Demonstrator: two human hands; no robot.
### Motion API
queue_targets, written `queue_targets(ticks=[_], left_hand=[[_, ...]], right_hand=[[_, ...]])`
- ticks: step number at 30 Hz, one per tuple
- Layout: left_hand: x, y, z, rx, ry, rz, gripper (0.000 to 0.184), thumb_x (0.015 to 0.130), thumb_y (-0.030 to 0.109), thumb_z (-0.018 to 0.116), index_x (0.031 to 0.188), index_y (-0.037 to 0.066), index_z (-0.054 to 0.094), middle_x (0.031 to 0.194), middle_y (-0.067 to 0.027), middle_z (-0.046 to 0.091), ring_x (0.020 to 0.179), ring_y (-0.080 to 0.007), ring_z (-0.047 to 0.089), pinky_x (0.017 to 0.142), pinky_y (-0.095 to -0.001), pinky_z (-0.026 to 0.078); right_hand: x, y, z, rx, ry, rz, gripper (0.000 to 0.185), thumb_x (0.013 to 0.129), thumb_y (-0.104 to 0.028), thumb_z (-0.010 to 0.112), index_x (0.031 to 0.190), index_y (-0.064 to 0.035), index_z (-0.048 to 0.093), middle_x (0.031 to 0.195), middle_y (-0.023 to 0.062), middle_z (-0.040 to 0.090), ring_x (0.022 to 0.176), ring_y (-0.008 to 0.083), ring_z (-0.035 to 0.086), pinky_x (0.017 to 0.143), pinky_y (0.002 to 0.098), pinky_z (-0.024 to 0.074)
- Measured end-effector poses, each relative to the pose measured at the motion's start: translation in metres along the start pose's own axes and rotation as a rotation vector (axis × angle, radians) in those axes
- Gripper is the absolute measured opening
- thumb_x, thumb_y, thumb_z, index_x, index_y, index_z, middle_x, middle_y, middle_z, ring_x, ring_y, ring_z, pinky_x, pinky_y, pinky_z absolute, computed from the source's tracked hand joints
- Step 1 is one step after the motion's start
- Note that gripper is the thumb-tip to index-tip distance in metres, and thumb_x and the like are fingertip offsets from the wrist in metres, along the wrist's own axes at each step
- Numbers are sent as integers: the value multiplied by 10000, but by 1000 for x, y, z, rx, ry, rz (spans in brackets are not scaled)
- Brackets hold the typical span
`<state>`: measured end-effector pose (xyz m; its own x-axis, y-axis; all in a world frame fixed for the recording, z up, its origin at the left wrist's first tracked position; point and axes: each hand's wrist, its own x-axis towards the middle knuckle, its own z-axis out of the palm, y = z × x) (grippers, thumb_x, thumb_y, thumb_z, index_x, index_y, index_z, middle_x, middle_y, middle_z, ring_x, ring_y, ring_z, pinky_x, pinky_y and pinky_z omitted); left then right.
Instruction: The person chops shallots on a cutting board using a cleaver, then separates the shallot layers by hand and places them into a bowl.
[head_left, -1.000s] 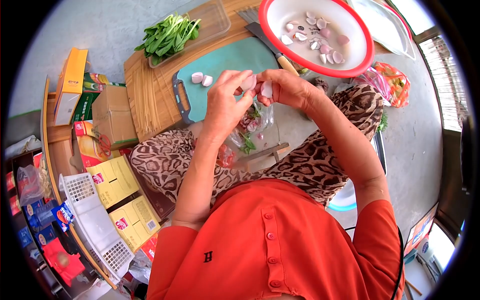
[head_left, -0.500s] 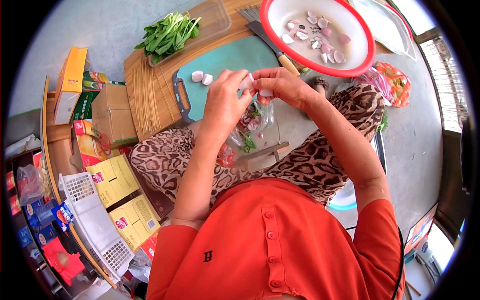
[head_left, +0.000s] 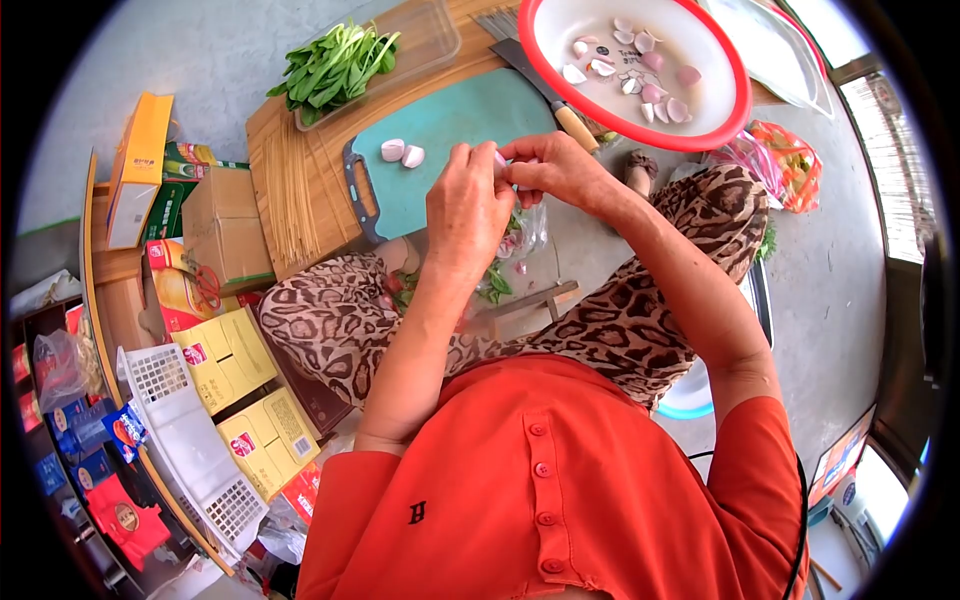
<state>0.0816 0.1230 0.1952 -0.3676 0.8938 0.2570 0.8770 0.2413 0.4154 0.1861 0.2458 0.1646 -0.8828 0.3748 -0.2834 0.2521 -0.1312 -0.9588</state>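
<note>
Over the near edge of the teal cutting board (head_left: 440, 130), my left hand (head_left: 467, 205) and my right hand (head_left: 555, 172) meet, fingers pinched on a small pale purple shallot piece (head_left: 501, 163). Most of that piece is covered by my fingertips. On the board, left of my hands, lie two peeled shallot pieces (head_left: 402, 152). Beyond my right hand, a white basin with a red rim (head_left: 735, 95) holds several shallot pieces (head_left: 652, 62) in a little water. A knife (head_left: 576, 128) lies between the board and the basin, its wooden handle toward me.
Leafy greens (head_left: 335, 70) rest on a clear plastic container (head_left: 425, 45) at the back. Dry noodle-like sticks (head_left: 295, 200) lie on the wooden table's left side. Below my hands are plastic bags and shallot scraps (head_left: 510, 245). Boxes (head_left: 228, 222) stand left; a filled bag (head_left: 785, 165) sits right.
My left hand has turned and moved slightly right, closing against my right fingers. The shallot piece between them is now more hidden. The basin stays where it was.
</note>
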Motion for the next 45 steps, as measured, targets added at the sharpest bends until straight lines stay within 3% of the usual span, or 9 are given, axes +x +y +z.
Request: queue_targets(ticks=[9, 12, 15, 25, 30, 34, 35, 39, 45], left_hand=[[5, -10, 3, -94, -31, -50, 399, 704, 74, 680, 1093, 1, 628, 995, -186, 631, 884, -381, 628, 770, -425, 534], [9, -16, -2, -285, -93, -115, 365, 729, 79, 675, 1085, 4, 642, 966, -183, 663, 869, -315, 667, 759, -371, 542], [16, -22, -15, -635, -343, -366, 304, 827, 50, 652, 1125, -3, 628, 890, -53, 678, 795, -115, 666, 725, -266, 535], [34, -55, -4, -1420, -427, -447, 354, 921, 84, 549, 1250, -46, 527, 1078, -112, 629, 923, -186, 652, 811, -307, 538], [105, -19, 18, -1396, -471, -294, 460, 940, 126, 573, 1336, -70, 445, 1177, -162, 592, 974, -196, 641, 808, -306, 535], [135, -1, 34, -1136, -257, -273, 551, 935, 122, 594, 1404, -62, 370, 1282, -194, 534, 1003, -205, 638, 771, -295, 540], [129, -5, 36, -1123, -235, -270, 534, 936, 129, 595, 1392, -56, 390, 1284, -195, 535, 997, -206, 642, 760, -295, 541], [90, -59, 46, -1019, -201, -321, 433, 936, 125, 586, 1323, -42, 485, 1254, -179, 566, 949, -208, 662, 721, -284, 541], [24, -170, 47, -705, 13, -623, 256, 902, 90, 595, 1137, 0, 643, 940, -83, 686, 782, -143, 680, 602, -258, 541]], right_hand=[[-1, -4, 0, -135, 69, -13, 283, 834, -184, 611, 1005, 26, 692, 718, 74, 663, 581, 118, 628, 548, 268, 496], [0, 1, -4, -48, 11, 27, 284, 853, -200, 590, 988, 30, 688, 749, 75, 677, 583, 123, 631, 555, 264, 499], [-1, 3, -8, 66, -32, 71, 283, 873, -201, 561, 991, 30, 676, 793, 83, 691, 578, 129, 626, 568, 255, 502], [2, 2, -17, 523, -8, 99, 346, 890, -214, 535, 1147, 12, 582, 970, 95, 656, 758, 152, 639, 629, 266, 511], [7, 2, -55, 964, 308, -228, 396, 1008, -288, 412, 1231, 31, 485, 1091, 173, 625, 983, 278, 643, 833, 369, 547], [8, -12, -80, 1501, 721, -161, 513, 1017, -351, 411, 1243, 105, 335, 1364, 304, 374, 1199, 451, 497, 1038, 514, 451], [13, 13, -92, 1495, 547, -259, 541, 1008, -330, 441, 1293, 86, 248, 1388, 310, 310, 1204, 473, 481, 1022, 523, 461], [9, 5, -65, 1397, 665, -103, 445, 1020, -277, 401, 1243, 101, 327, 1358, 309, 389, 1220, 432, 503, 1032, 477, 466], [4, 3, -54, 909, 410, -128, 366, 997, -211, 446, 1281, 19, 461, 1141, 135, 629, 940, 211, 642, 834, 318, 537]])
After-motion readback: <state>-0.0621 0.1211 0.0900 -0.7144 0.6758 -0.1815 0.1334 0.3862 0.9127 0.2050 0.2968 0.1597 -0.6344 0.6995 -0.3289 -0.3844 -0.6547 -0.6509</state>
